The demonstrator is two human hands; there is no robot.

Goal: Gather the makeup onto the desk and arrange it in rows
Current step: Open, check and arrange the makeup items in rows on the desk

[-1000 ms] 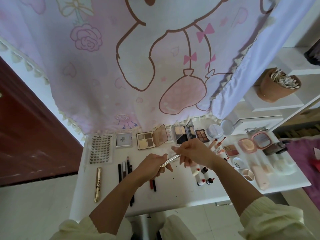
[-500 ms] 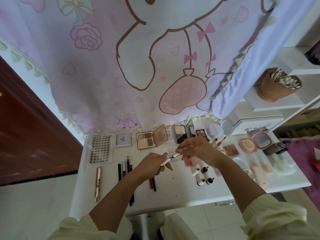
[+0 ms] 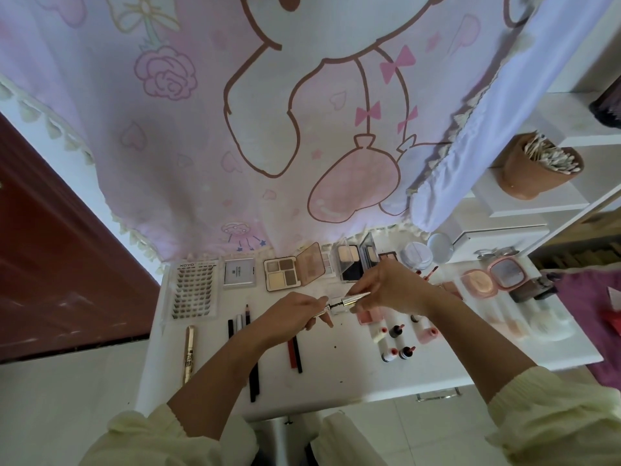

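Note:
Over the middle of the white desk [image 3: 336, 371] I hold a slim silver makeup pen [image 3: 342, 300] pulled apart into two pieces. My left hand [image 3: 295, 314] grips the body end. My right hand [image 3: 389, 285] pinches the cap end. A thin dark tip shows in the gap between the pieces. Along the back edge sit a lash tray [image 3: 195, 289], a silver compact [image 3: 239, 272] and an open brown eyeshadow palette [image 3: 282, 274]. Pencils [image 3: 294, 353] lie in a row under my left forearm, and a gold tube [image 3: 189, 353] lies at the far left.
Small red-capped bottles [image 3: 396, 344] and pink compacts [image 3: 479, 280] crowd the desk's right half. A brown cup of cotton swabs [image 3: 534, 169] stands on white shelves at the right. A pink cartoon curtain [image 3: 268, 129] hangs behind the desk. A dark red door [image 3: 50, 264] is at the left.
My right hand has drawn the cap end away from the body, so the pen now shows a gap with the dark tip exposed. Both hands stay above the desk's middle.

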